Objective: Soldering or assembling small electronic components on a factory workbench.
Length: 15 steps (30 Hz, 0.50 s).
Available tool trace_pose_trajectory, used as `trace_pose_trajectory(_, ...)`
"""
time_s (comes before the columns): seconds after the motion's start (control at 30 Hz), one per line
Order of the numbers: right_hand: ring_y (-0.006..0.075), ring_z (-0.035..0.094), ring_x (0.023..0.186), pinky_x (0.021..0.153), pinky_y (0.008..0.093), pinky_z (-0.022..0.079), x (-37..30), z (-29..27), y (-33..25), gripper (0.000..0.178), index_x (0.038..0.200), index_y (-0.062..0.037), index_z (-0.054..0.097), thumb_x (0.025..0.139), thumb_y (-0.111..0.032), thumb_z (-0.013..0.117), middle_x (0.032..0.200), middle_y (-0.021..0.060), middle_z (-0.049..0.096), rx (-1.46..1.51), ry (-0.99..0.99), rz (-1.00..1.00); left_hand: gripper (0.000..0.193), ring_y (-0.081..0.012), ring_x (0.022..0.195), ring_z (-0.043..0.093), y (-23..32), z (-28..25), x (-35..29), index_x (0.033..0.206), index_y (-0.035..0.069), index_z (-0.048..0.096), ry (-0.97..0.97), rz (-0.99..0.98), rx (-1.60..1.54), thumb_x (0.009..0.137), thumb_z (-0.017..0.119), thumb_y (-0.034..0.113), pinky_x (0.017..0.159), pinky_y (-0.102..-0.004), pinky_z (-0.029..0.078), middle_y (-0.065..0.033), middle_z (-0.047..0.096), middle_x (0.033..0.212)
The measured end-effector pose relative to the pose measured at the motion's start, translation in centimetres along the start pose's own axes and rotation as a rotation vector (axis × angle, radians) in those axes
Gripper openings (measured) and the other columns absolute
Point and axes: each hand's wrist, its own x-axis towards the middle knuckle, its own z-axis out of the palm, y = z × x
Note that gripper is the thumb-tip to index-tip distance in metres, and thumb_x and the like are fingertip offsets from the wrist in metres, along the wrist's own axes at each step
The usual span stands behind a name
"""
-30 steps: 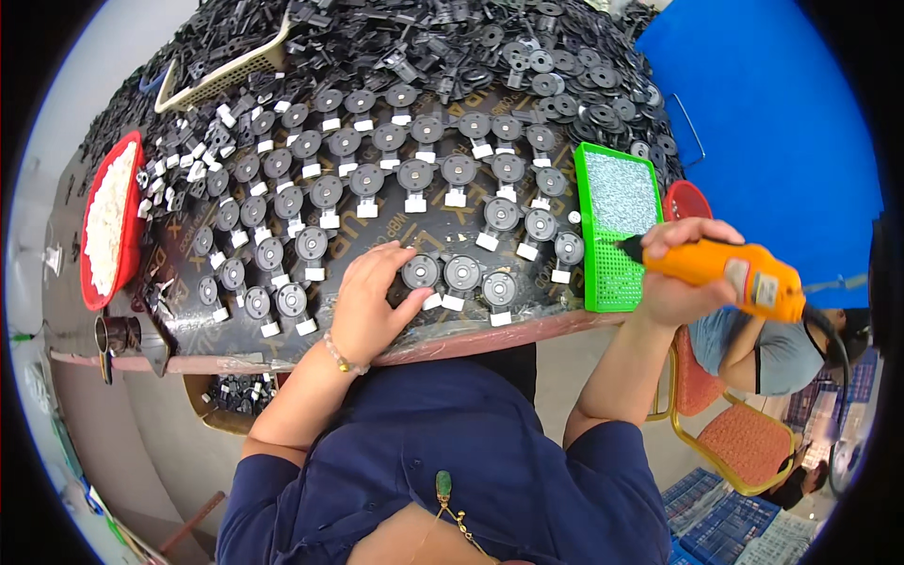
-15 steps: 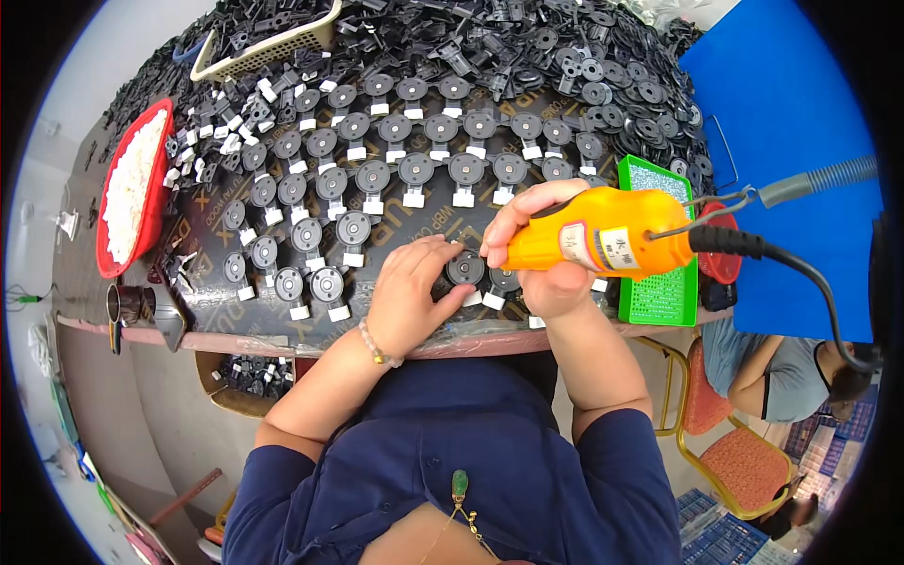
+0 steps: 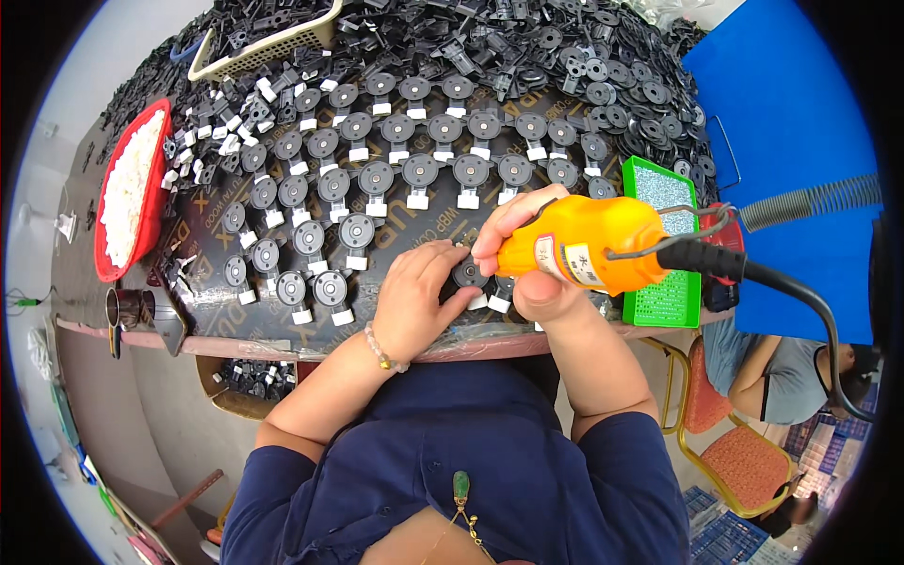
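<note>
My right hand (image 3: 543, 294) is wrapped round an orange electric screwdriver (image 3: 603, 226). Its front end points left, close over a black round part with a white tab (image 3: 470, 275). The tip is hidden by the fingers and the tool body. Thumb and fingers of my left hand (image 3: 412, 294) hold that part at its rim on the dark tabletop (image 3: 395, 252). Partly under my right hand lies another such part (image 3: 502, 296). Left of and beyond my hands, several like parts stand in curved rows, among them one (image 3: 357, 230) near my left fingers.
Loose black pieces (image 3: 490, 42) heap along the far side. A green tray (image 3: 692, 301) of small metal pieces lies right, and a red basin (image 3: 155, 221) of white pieces left. A cable (image 3: 800, 282) and coiled spring (image 3: 810, 204) reach the screwdriver. A person (image 3: 800, 377) sits at right.
The screwdriver's rear end has swung left and a little nearer me, its cable with it. My left hand still holds the same round part. The whole view has shifted slightly.
</note>
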Motion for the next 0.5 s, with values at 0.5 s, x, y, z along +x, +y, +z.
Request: trace_pose_trajectory(0.5,0.0174,0.058,0.055,0.051,0.03,0.05,-3.3,-15.7,-8.7,0.064,0.106,-0.0034,0.053,0.083,-0.061,0.068,0.075,0.0102,0.061,-0.513,0.536,-0.281,0.048,-0.0314,0.12,0.057,0.8,0.2,0.2,0.117,0.005,0.06,0.018,0.064,0.063,0.074,0.077,0.017,0.097,-0.0424,0.043,-0.0119,0.064,0.115)
